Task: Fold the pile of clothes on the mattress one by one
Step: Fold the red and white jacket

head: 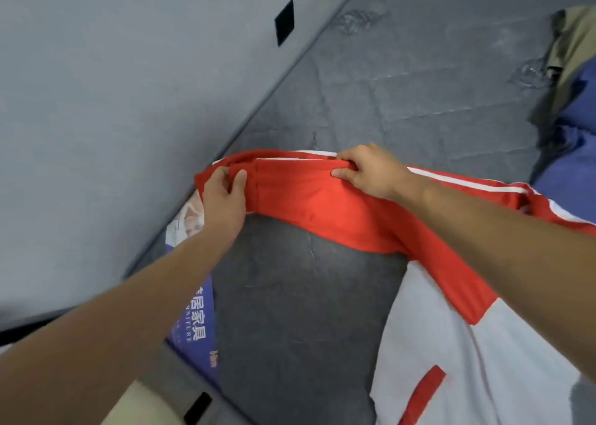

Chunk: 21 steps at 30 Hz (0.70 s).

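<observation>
The red sleeve (309, 198) of a red-and-white jacket (451, 344) is held stretched above the grey mattress (403, 79), its cuff end pinched by the left hand (224, 195) and its middle gripped by the right hand (367, 171).

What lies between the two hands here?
In the head view, a taut stretch of the red sleeve spans from the left hand to the right hand; both pinch it above the dark mattress.

Red sleeve (309, 198) of a red-and-white jacket (451, 344) is held stretched across the dark grey mattress (419, 69). Cuff end is gripped by the left hand (224, 195); mid-sleeve is pinched by the right hand (371, 169). Blue and khaki clothes (571, 108) are seen piled at upper right.
</observation>
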Motion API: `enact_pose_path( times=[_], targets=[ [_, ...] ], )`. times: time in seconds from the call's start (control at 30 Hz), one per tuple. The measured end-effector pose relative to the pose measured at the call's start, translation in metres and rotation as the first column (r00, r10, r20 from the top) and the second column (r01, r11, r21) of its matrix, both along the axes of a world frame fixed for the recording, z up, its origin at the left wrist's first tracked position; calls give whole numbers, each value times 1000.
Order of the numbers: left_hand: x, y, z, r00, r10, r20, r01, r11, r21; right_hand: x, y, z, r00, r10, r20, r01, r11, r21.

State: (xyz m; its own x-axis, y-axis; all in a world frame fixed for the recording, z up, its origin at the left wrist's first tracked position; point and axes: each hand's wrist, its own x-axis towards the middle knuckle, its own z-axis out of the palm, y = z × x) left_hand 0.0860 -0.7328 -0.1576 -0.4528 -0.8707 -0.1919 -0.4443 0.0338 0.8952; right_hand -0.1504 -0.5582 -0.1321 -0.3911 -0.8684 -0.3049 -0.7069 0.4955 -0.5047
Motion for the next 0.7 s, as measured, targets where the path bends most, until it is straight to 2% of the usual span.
enact_pose_path(
  times=[0.1, 0.17, 0.33, 0.43, 0.5, 0.57, 0.63, 0.7],
  targets=[
    [23, -36, -1, 994, 105, 25, -107, 992, 63, 21, -51, -8, 999, 49, -14, -49, 999, -8],
    [34, -55, -1, 990, 119, 79, -124, 990, 69, 30, -71, -14, 998, 54, -24, -54, 999, 9],
    [27, -79, -4, 975, 51, 216, -43, 998, -44, 22, -59, -18, 998, -54, 44, 50, 995, 90],
    [17, -79, 3, 894, 66, 444, 34, 977, -212, 1, -23, -12, 990, -102, 100, 88, 986, 140],
    [7, -66, 10, 837, 74, 542, 184, 895, -407, -14, 9, -5, 989, -107, 98, 88, 979, 184],
    [-16, -38, 20, 838, -53, 544, 386, 762, -521, -29, 43, 1, 992, -99, 77, 79, 971, 225],
    [-50, -3, 25, 795, -328, 511, 591, 613, -524, -41, 75, 5, 993, -106, 56, 87, 958, 272],
    [-84, 31, 19, 636, -581, 508, 771, 507, -386, -52, 105, 8, 994, -104, 29, 90, 945, 313]
  ],
)
